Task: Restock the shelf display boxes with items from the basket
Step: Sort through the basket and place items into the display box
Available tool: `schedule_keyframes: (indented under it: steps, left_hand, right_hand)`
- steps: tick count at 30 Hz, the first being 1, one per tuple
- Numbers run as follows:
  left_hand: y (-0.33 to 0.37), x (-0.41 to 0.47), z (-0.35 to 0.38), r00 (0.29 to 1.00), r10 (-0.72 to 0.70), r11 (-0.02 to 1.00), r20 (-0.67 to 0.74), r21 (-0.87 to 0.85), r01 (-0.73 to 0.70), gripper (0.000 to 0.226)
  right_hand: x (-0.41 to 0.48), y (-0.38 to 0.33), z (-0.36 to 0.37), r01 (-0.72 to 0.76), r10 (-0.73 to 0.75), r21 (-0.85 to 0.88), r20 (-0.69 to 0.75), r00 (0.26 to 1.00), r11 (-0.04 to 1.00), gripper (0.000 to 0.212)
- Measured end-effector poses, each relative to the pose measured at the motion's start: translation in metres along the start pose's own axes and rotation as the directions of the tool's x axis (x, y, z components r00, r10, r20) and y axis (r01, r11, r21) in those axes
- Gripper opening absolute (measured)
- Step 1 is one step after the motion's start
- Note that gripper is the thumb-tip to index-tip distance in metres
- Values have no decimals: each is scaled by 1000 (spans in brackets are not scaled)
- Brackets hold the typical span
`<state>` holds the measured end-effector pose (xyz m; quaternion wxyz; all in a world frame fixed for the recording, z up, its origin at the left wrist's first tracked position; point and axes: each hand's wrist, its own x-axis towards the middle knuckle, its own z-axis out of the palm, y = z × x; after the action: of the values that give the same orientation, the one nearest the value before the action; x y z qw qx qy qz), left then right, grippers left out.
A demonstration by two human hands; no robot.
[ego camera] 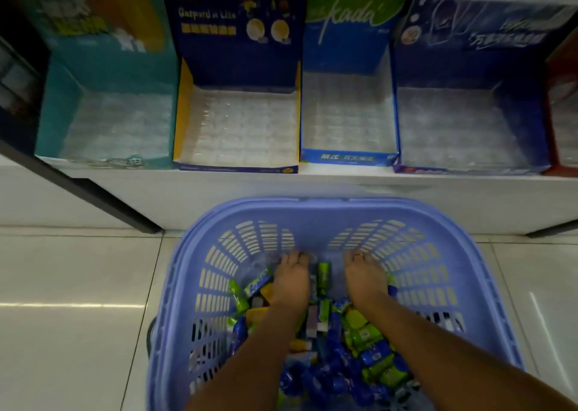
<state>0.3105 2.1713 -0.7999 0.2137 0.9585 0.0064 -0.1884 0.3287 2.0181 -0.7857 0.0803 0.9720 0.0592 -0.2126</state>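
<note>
small wrapped packets [369, 335] fill the basket [438, 285]; left hand [291, 280] and right hand [364, 277] are buried in them, grasp indeterminable; display boxes [236, 122] above the basket hold clear trays only.

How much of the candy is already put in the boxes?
None yet. The teal cardboard display box, the navy-and-yellow box, the blue-and-green box and the dark blue box show only bare clear trays. Both the left hand and right hand are down in the purple plastic basket, among the green and blue wrapped packets. All the filling is left.
</note>
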Motion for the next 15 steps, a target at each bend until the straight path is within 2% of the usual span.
schedule_keyframes:
  steps: [5,10,12,14,15]
  left_hand:
    - [8,11,9,999,-39,994,-21,102,40,39]
    - [2,12,12,999,39,987,-21,159,-35,36]
    - [-4,14,10,997,78,983,-24,171,-73,31]
    - [-8,13,5,993,108,983,-43,151,-100,32]
    - [-8,12,2,991,123,986,-55,116,-116,33]
  right_hand:
    - [15,1,-6,36,-30,-102,60,998,994,35]
    - [18,6,-13,76,-74,-77,35,997,994,29]
    - [17,13,-16,83,-83,29,12,996,996,31]
    - [11,19,-23,26,-27,316,0,1000,948,32]
    - [6,21,-28,-14,18,497,-4,1000,868,29]
